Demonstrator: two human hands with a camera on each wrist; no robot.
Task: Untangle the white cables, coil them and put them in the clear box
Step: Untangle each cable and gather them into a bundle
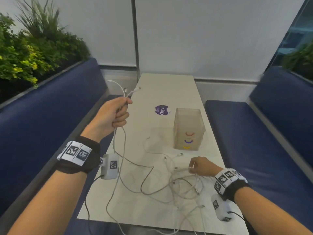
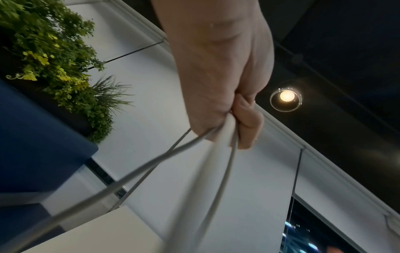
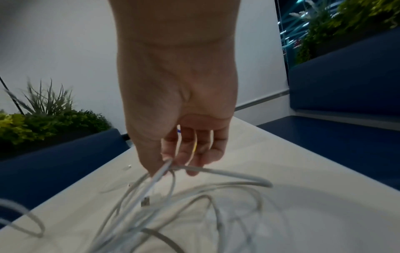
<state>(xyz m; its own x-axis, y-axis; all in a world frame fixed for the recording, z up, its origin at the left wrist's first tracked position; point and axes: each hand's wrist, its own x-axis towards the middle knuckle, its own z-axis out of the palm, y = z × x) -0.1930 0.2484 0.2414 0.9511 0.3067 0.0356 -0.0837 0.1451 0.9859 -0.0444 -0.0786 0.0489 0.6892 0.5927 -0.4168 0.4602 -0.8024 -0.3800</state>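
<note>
I see my left hand (image 1: 115, 114) raised above the left edge of the table (image 1: 169, 89), fingers (image 1: 121, 117) curled round several white cables (image 1: 152, 180); their plug ends stick up past my fist, and the rest hangs down to a loose tangle on the table. My right hand (image 1: 202, 166) sits low at the tangle's right side, pinching a strand. The clear box (image 1: 188, 129) stands upright beyond the tangle, apart from it, with a round purple sticker (image 1: 161, 110) just left of it.
</note>
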